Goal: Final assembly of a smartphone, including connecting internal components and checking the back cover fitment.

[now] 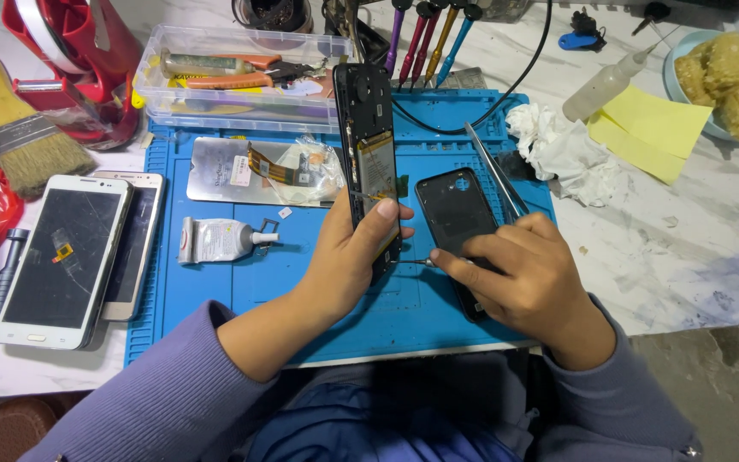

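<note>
Blue silicone work mat keeps parts from sliding | left hand clamped round the opened black phone, tilted up above the mat so its insides face the eyes | right hand pinches long metal tweezers, tip at the phone's lower edge | black plastic back cover parked flat just beside

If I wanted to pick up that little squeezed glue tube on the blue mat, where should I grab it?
Probably grip the glue tube across its flattened silver body, coming from above. It lies flat on the blue mat, nozzle pointing right, with open mat on both long sides; the narrow nozzle offers less hold.
</note>
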